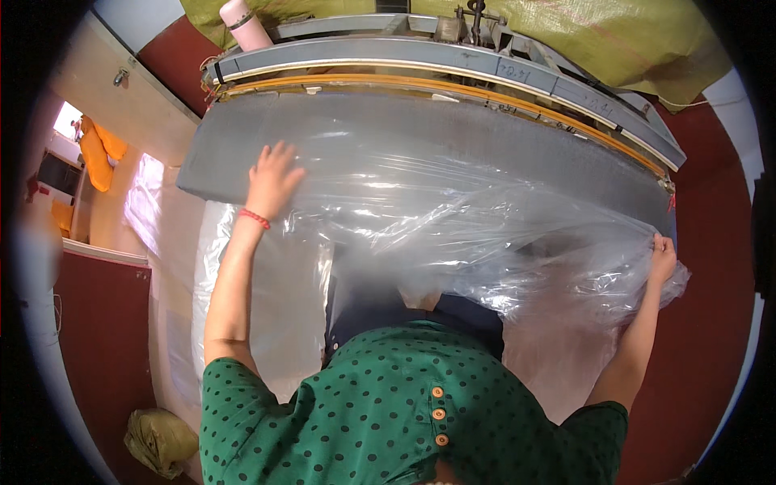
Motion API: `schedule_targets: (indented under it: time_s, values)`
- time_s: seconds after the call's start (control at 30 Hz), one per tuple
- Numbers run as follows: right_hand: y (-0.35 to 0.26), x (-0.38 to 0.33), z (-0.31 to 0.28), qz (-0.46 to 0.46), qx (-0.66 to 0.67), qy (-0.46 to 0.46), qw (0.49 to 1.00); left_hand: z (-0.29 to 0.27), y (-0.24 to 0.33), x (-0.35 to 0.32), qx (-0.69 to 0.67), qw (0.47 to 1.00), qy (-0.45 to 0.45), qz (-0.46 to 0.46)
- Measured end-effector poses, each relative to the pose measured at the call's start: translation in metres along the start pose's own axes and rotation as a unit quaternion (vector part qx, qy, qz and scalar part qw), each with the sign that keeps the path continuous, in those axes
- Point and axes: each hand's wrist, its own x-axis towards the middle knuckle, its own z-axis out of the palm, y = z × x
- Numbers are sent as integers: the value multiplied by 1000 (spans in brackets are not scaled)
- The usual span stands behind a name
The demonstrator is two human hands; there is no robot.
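A wide sheet of clear plastic film (436, 218) lies across a long grey padded table (267, 121) and hangs crumpled over its near edge. My left hand (275, 179), a red bead bracelet at its wrist, rests on or just over the film near the table's left end, its fingers spread. At the far right my right hand (663, 259) is closed on the edge of the film, which pulls into creases toward it. More loose film drapes down below my left forearm, in front of my body.
A long metal bar (453, 58) with an orange strip (404, 83) runs along the table's back. Behind it are a pink bottle (246, 28) and green woven sheeting (598, 36). A door (121, 89) stands at left; a tied sack (162, 440) sits on the floor lower left.
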Motion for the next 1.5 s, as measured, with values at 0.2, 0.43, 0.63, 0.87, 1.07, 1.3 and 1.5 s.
schedule_targets:
  time_s: [0.2,0.43,0.63,0.87,1.07,1.3,1.5]
  values:
    - [5,1,-1,30,-16,7,999,-2,27,-92,32,971,-25,235]
    - [5,4,2,50,-21,7,999,36,113,-135,-209,956,60,197]
    - [1,-4,-6,71,-57,4,996,-38,97,-15,-574,805,66,-134]
    - [8,2,3,45,16,-5,999,33,4,50,-268,952,86,-120]
    - [13,-6,-6,57,61,-3,997,16,27,48,-64,957,283,-17]
    - [76,-12,-7,50,169,30,984,28,36,70,-138,980,130,-62]
    - [91,0,-3,59,205,26,977,41,37,88,-114,982,148,3]
